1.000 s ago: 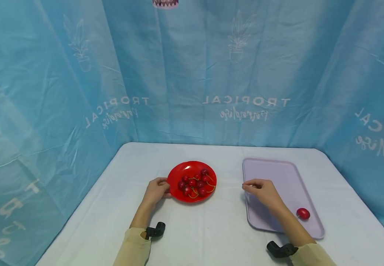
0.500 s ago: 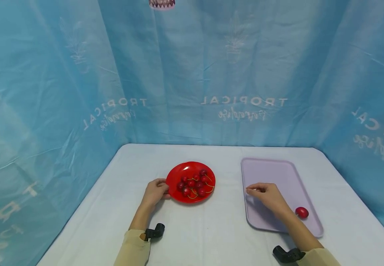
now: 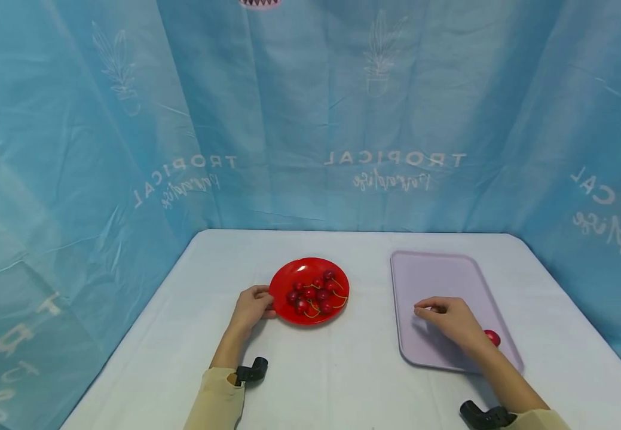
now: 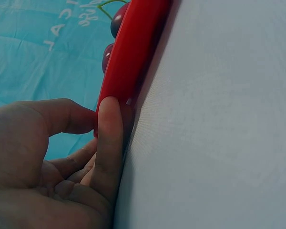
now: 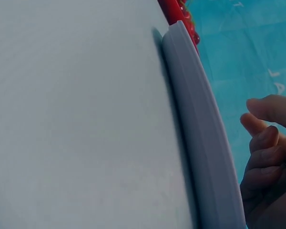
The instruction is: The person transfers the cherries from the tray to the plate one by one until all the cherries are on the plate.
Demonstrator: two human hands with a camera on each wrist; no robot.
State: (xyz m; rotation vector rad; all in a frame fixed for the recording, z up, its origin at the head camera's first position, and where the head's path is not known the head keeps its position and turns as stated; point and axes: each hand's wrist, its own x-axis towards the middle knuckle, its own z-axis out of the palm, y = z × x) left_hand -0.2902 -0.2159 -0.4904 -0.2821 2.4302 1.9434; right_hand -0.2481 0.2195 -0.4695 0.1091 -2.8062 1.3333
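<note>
A red plate [image 3: 288,272] bearing several dark red cherries [image 3: 309,294] with green stems stands left of the table's middle. My left hand [image 3: 252,307] grips its left rim; the left wrist view has the thumb and a finger on opposite sides of the rim. Over the lilac tray [image 3: 423,269] hovers my right hand [image 3: 452,319]. Its thumb and forefinger reach forward with a small gap between them, the other fingers bent in. Nothing shows between them in the right wrist view. Another red cherry [image 3: 493,338] lies on the tray, partly hidden behind the right wrist.
A white cloth covers the table [image 3: 337,370]. Blue printed curtains [image 3: 299,131] enclose its back and sides. A black wrist mount [image 3: 252,370] sits on the left forearm, another black mount [image 3: 485,414] on the right.
My right hand has moved right and slightly nearer, from the tray's left edge to over the tray, and now partly covers the lone cherry. The left hand keeps its hold on the plate.
</note>
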